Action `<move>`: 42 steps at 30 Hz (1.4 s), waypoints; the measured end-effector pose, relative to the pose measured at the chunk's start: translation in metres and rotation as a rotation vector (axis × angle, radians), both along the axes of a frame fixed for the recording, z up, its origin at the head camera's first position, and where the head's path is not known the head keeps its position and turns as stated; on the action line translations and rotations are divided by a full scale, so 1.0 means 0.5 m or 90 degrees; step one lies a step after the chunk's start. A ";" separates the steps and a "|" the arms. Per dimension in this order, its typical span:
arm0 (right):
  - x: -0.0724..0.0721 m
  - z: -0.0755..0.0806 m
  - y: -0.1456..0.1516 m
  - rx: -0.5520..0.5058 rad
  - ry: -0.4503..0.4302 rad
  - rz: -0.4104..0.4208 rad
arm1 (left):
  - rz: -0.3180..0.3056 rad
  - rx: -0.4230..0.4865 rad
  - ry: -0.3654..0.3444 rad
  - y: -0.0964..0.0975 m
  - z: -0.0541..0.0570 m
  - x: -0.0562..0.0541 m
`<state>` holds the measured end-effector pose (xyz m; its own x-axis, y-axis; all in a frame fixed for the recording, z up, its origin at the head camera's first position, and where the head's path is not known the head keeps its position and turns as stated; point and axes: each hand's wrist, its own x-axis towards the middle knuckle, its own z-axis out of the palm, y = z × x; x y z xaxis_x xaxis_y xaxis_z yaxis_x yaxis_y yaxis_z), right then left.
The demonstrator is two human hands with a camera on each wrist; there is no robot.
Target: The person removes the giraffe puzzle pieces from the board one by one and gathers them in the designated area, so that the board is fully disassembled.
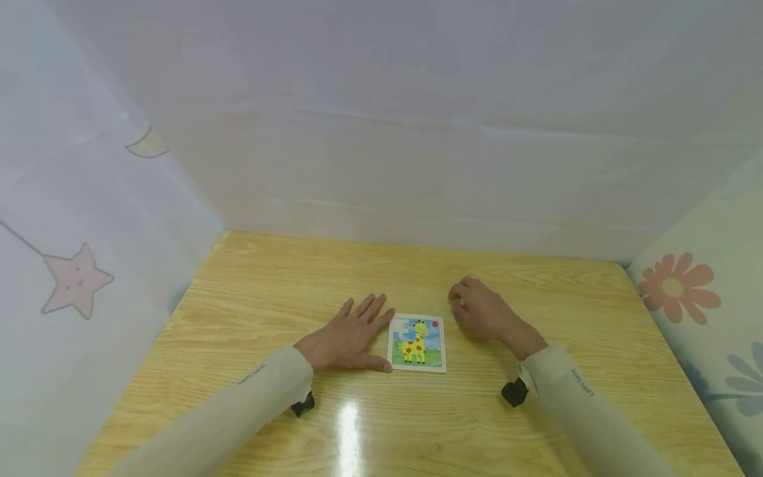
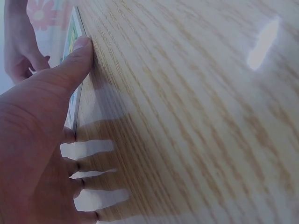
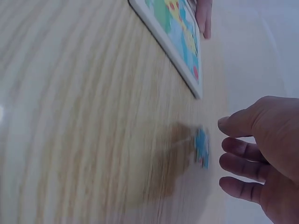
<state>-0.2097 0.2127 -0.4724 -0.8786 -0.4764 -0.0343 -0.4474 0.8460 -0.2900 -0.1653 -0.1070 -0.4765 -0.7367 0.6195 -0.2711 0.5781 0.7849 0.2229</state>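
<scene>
A square giraffe jigsaw puzzle (image 1: pixel 434 338) with a white frame lies on the wooden table. Near its upper left corner, part of the picture shows bare white. My left hand (image 1: pixel 352 336) is spread flat along the puzzle's left side, thumb at the lower corner and index finger at the upper one. On the other side, my right hand (image 1: pixel 485 315) hovers low with loosely bent fingers. A small blue puzzle piece (image 3: pixel 202 148), somewhat blurred, is just off those fingertips, with a narrow gap showing between them in the right wrist view.
The wooden table (image 1: pixel 393 424) reaches back to a pale fabric wall (image 1: pixel 405 172). Side walls carry a pink star (image 1: pixel 77 281) on the left and a red flower (image 1: pixel 676 288) on the right. Black wrist cameras sit under both cuffs.
</scene>
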 end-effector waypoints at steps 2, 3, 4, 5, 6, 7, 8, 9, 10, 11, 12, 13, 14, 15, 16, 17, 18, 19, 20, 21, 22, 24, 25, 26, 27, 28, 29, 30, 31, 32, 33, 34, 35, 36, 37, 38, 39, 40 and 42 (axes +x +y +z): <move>0.009 0.003 -0.015 -0.001 -0.005 0.012 | 0.001 -0.001 -0.001 0.000 0.000 0.000; 0.014 0.005 -0.023 0.000 -0.010 0.020 | 0.002 -0.002 -0.001 0.000 0.000 0.001; 0.019 0.005 -0.031 0.001 -0.013 0.030 | 0.003 0.000 -0.002 0.000 0.000 0.001; 0.024 0.005 -0.039 0.001 -0.015 0.040 | 0.004 -0.001 -0.002 0.001 -0.001 0.001; 0.029 0.005 -0.046 0.001 -0.019 0.046 | 0.005 -0.002 -0.002 0.001 0.000 0.001; 0.033 0.005 -0.053 0.003 -0.025 0.049 | 0.005 -0.002 -0.002 0.001 -0.001 0.000; 0.037 0.004 -0.060 0.004 -0.029 0.056 | 0.005 -0.003 -0.001 0.001 -0.001 0.000; 0.040 0.003 -0.066 0.005 -0.030 0.063 | 0.004 -0.005 0.001 0.001 -0.001 -0.001; 0.043 0.003 -0.073 0.005 -0.032 0.068 | 0.003 -0.007 0.004 0.001 -0.001 -0.001; 0.045 0.003 -0.078 0.005 -0.035 0.072 | 0.001 -0.011 0.006 0.001 -0.001 -0.002; 0.047 0.003 -0.083 0.004 -0.037 0.075 | 0.000 -0.012 0.007 0.001 -0.001 -0.002; 0.049 0.004 -0.088 0.001 -0.039 0.081 | -0.002 -0.014 0.010 0.001 -0.001 -0.003; 0.049 0.004 -0.092 -0.001 -0.038 0.088 | -0.003 -0.017 0.010 0.001 -0.001 -0.003; 0.050 0.004 -0.095 -0.002 -0.040 0.092 | -0.004 -0.017 0.010 0.001 -0.002 -0.004; 0.050 0.004 -0.099 -0.007 -0.044 0.097 | -0.004 -0.017 0.010 0.001 -0.002 -0.005; 0.051 0.005 -0.101 -0.009 -0.047 0.102 | -0.005 -0.017 0.009 0.001 -0.003 -0.005; 0.050 0.005 -0.104 -0.010 -0.053 0.107 | -0.005 -0.017 0.009 0.001 -0.003 -0.005; 0.050 0.006 -0.107 -0.012 -0.060 0.110 | -0.005 -0.018 0.009 0.001 -0.002 -0.006; 0.049 0.006 -0.109 -0.013 -0.067 0.112 | -0.004 -0.018 0.008 0.001 -0.002 -0.006; 0.048 0.006 -0.113 -0.017 -0.077 0.115 | -0.004 -0.018 0.009 0.001 -0.001 -0.006; 0.046 0.007 -0.115 -0.019 -0.087 0.117 | -0.005 -0.019 0.008 0.001 0.000 -0.005; 0.041 0.007 -0.121 -0.022 -0.108 0.120 | -0.004 -0.020 0.007 0.001 0.000 -0.005; 0.038 0.008 -0.124 -0.028 -0.121 0.120 | -0.003 -0.019 0.007 0.001 0.000 -0.005; 0.035 0.009 -0.127 -0.030 -0.132 0.120 | -0.004 -0.018 0.007 0.001 0.000 -0.005; 0.032 0.009 -0.130 -0.033 -0.144 0.119 | -0.005 -0.018 0.007 0.000 -0.001 -0.004; 0.029 0.011 -0.132 -0.033 -0.156 0.118 | -0.006 -0.019 0.006 0.000 -0.001 -0.004; 0.026 0.012 -0.134 -0.037 -0.169 0.118 | -0.006 -0.017 0.006 0.000 -0.002 -0.004; 0.024 0.014 -0.135 -0.041 -0.180 0.116 | -0.007 -0.017 0.006 0.000 -0.002 -0.004; 0.022 0.016 -0.137 -0.046 -0.191 0.113 | -0.007 -0.017 0.007 0.000 -0.002 -0.004; 0.020 0.017 -0.137 -0.050 -0.200 0.112 | -0.009 -0.017 0.006 0.000 -0.002 -0.004; 0.019 0.018 -0.138 -0.056 -0.208 0.111 | -0.009 -0.018 0.006 0.000 -0.001 -0.003; 0.019 0.019 -0.138 -0.063 -0.215 0.109 | -0.009 -0.018 0.006 0.001 0.000 -0.003; 0.019 0.020 -0.138 -0.069 -0.219 0.108 | -0.009 -0.017 0.006 0.001 0.000 -0.003; 0.019 0.020 -0.137 -0.073 -0.217 0.110 | -0.009 -0.018 0.007 0.002 -0.001 -0.003; 0.019 0.019 -0.137 -0.075 -0.215 0.113 | -0.009 -0.019 0.006 0.002 -0.001 -0.004; 0.019 0.018 -0.136 -0.075 -0.212 0.115 | -0.008 -0.020 0.006 0.003 -0.002 -0.004; 0.020 0.018 -0.136 -0.076 -0.209 0.117 | -0.007 -0.022 0.006 0.004 -0.003 -0.005; 0.021 0.017 -0.135 -0.076 -0.205 0.120 | -0.006 -0.023 0.005 0.004 -0.005 -0.005; 0.021 0.016 -0.135 -0.078 -0.198 0.122 | -0.005 -0.025 0.003 0.004 -0.007 -0.006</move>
<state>-0.1990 0.1450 -0.4647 -0.7293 -0.6486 -0.2179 -0.4691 0.7058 -0.5309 -0.1683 -0.1049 -0.4798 -0.7333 0.6141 -0.2919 0.5848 0.7886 0.1900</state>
